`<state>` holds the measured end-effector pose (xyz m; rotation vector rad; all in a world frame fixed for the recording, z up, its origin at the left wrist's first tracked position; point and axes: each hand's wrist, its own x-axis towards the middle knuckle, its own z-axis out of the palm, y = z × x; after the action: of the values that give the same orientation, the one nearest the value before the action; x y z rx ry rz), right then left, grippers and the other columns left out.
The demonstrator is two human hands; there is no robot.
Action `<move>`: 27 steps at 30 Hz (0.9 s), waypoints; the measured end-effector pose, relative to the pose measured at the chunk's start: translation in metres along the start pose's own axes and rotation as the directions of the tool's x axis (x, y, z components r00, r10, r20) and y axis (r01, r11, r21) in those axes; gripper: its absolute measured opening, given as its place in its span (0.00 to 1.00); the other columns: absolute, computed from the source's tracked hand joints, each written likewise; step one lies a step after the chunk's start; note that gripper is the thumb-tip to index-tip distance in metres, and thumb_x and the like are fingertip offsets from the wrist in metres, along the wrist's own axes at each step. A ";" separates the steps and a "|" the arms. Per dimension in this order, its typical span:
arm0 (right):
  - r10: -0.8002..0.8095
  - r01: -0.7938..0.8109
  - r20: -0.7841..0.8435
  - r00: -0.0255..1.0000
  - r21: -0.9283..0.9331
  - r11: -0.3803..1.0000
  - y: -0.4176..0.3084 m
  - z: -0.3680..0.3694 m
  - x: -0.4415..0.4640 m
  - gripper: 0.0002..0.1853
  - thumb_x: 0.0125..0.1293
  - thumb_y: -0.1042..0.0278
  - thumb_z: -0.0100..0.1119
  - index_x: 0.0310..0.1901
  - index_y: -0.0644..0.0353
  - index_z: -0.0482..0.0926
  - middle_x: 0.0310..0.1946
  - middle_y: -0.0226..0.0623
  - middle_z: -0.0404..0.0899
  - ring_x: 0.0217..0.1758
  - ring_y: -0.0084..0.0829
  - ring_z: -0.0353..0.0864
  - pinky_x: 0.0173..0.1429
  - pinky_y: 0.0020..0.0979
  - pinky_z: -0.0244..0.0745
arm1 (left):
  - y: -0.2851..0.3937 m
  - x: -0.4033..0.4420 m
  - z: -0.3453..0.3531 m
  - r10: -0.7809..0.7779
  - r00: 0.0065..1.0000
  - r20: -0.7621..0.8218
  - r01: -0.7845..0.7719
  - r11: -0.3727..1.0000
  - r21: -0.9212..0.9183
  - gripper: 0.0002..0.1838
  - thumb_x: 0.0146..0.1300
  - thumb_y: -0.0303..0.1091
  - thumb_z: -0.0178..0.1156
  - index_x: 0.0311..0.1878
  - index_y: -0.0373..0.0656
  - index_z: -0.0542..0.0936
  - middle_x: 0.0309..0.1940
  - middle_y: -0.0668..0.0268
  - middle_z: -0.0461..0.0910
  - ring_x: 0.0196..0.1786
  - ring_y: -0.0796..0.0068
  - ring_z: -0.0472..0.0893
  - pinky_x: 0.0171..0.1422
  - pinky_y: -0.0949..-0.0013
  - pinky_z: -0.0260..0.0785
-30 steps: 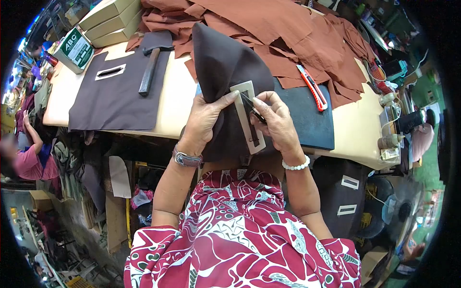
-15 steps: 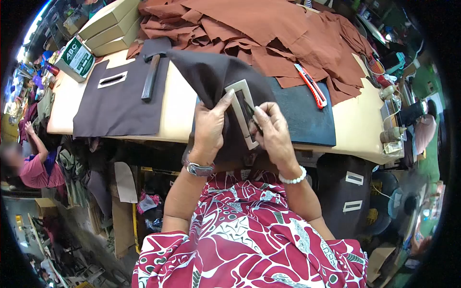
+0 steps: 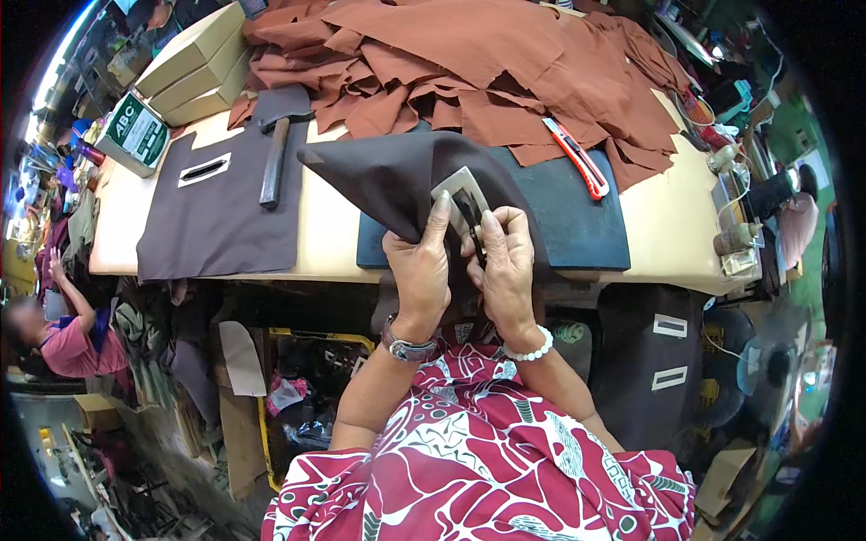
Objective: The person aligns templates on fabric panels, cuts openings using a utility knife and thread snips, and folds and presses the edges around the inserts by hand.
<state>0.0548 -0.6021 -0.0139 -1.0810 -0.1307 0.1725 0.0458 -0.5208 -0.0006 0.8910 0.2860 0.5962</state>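
Note:
A dark brown sheet of fabric or leather (image 3: 383,176) is raised in front of me, its far corner spread over the table. On it sits a pale rectangular frame (image 3: 464,178) around a dark slot. My left hand (image 3: 420,275) grips the sheet, thumb pressed on the frame's left side. The fingers of my right hand (image 3: 507,270) are pinched at the frame's right side, on dark material by the slot. My fingers hide the frame's lower part. Whether a thin tool is also in the right hand cannot be made out.
A black board (image 3: 586,230) lies under the work, with a red utility knife (image 3: 577,158) on it. Leftward are a hammer (image 3: 274,162) and another framed dark piece (image 3: 221,221). Rust-brown fabric (image 3: 469,63) is heaped behind. Boxes (image 3: 200,63) and a green-white tin (image 3: 133,135) stand back left.
The sheet and both hands have shifted and tilted, and the frame now looks foreshortened. My left hand has come nearer to the right. The right fingers stay pinched beside the slot.

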 end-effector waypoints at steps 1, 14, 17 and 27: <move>0.000 0.000 -0.006 1.000 0.020 1.000 0.000 0.000 -0.001 0.09 0.72 0.62 0.48 0.41 0.56 0.62 0.23 0.29 0.71 0.16 0.10 0.60 0.17 0.14 0.52 | 0.001 0.000 0.000 0.003 1.000 0.006 -0.003 1.000 0.004 0.03 0.63 0.28 0.61 0.35 0.39 0.81 0.31 0.73 0.81 0.29 0.88 0.75 0.31 0.80 0.64; 0.009 -0.008 -0.061 0.998 0.017 1.000 -0.001 -0.008 0.001 0.09 0.69 0.65 0.54 0.40 0.56 0.64 0.23 0.27 0.72 0.19 0.10 0.62 0.19 0.13 0.53 | 0.004 -0.002 0.006 -0.020 0.998 0.063 0.019 1.000 0.006 0.03 0.63 0.27 0.61 0.38 0.38 0.82 0.32 0.72 0.81 0.31 0.86 0.76 0.33 0.79 0.66; -0.021 0.022 -0.069 0.997 0.005 1.000 -0.003 -0.006 0.002 0.09 0.69 0.65 0.55 0.40 0.55 0.64 0.24 0.28 0.72 0.19 0.10 0.62 0.19 0.13 0.53 | 0.004 -0.001 0.008 -0.013 0.998 0.059 0.012 1.000 0.014 0.03 0.62 0.27 0.61 0.38 0.38 0.82 0.33 0.71 0.81 0.32 0.86 0.76 0.34 0.79 0.66; 0.034 -0.032 -0.007 0.999 0.159 0.987 -0.010 -0.011 0.008 0.09 0.71 0.61 0.52 0.42 0.52 0.63 0.23 0.26 0.71 0.19 0.08 0.60 0.19 0.11 0.52 | 0.007 0.009 0.021 -0.067 0.994 0.091 0.069 0.998 -0.012 0.02 0.62 0.25 0.60 0.37 0.38 0.81 0.32 0.69 0.81 0.28 0.83 0.77 0.29 0.78 0.68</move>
<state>0.0657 -0.6142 -0.0095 -0.9249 -0.0887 0.2039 0.0601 -0.5252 0.0175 0.8879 0.2289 0.4931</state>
